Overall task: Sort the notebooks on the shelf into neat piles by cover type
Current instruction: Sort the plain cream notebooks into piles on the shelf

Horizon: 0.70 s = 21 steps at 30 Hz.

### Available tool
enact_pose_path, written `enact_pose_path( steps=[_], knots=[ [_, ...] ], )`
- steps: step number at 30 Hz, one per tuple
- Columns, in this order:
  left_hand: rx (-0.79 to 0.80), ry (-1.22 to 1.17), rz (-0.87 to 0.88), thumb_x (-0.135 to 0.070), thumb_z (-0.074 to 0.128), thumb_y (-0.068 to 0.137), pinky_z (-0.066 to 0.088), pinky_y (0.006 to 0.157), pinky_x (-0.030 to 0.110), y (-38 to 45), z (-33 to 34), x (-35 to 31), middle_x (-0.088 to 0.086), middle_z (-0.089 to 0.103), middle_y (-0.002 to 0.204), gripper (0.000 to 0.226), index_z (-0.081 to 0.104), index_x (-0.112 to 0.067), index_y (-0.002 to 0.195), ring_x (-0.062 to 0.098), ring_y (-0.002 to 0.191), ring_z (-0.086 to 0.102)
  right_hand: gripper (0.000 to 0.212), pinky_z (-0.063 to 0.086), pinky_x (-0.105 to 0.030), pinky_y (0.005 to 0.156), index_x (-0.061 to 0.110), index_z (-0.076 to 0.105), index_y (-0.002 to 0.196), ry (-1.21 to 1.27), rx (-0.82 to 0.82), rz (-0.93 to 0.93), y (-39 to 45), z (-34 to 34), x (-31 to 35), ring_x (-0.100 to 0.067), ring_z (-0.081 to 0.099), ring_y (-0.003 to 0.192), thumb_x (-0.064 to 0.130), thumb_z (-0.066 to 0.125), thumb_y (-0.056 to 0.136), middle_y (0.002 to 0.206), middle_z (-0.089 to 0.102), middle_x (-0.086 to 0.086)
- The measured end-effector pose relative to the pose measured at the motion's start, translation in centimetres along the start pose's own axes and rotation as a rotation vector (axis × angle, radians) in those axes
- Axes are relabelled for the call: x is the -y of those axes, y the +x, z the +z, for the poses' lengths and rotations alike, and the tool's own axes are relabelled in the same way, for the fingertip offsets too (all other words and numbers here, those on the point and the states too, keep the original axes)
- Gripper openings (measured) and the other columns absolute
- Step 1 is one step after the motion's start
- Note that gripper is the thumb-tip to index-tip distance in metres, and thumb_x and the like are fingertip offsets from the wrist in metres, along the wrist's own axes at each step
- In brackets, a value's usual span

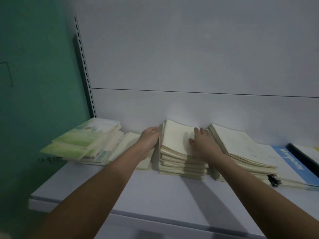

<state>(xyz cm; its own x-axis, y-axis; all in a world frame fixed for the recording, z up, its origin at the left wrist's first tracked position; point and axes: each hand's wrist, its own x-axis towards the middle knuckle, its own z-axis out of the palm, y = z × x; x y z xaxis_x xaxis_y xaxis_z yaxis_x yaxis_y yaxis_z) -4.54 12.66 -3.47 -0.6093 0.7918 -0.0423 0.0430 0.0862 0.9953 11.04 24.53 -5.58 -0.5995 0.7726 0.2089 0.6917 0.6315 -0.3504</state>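
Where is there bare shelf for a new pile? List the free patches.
Free: the front strip of the shelf before all the piles. Crowded: the back, where the green-cover pile, the middle cream pile and the right pile sit nearly side by side.

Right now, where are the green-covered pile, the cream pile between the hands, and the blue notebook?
green-covered pile (81, 140): head view, on its top cover.
cream pile (177, 140): head view, on its top cover.
blue notebook (291, 163): head view, on its blue strip.

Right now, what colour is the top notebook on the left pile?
Green and white, seen in the head view: top notebook.
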Motion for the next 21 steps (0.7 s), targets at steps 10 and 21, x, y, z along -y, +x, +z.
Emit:
enact_pose_path(
  steps=[10,21],
  knots=[
    [-0.265,0.189,0.384,0.026,0.039,0.084,0.046,0.074,0.01,-6.2,-11.7,7.8,0.012,0.063,0.091,0.036,0.064,0.002,0.094,-0.001,0.076,0.058,0.025,0.048,-0.032,0.081,0.009,0.064,0.112,0.323,-0.412,-0.616,-6.1,5.3,14.9,-0.021,0.055,0.102,0.01,0.048,0.092,0.111,0.063,-0.004],
    [-0.363,0.176,0.218,0.014,0.041,0.087,0.05,0.057,0.019,-5.2,-16.1,10.7,0.003,0.069,0.072,0.038,0.07,-0.006,0.072,0.004,0.057,0.059,0.071,0.036,-0.044,0.096,0.017,0.048,0.128,-0.194,-0.123,-0.375,-2.6,15.4,16.0,-0.026,0.047,0.119,0.07,0.021,0.088,0.13,0.053,-0.002]
  ],
)
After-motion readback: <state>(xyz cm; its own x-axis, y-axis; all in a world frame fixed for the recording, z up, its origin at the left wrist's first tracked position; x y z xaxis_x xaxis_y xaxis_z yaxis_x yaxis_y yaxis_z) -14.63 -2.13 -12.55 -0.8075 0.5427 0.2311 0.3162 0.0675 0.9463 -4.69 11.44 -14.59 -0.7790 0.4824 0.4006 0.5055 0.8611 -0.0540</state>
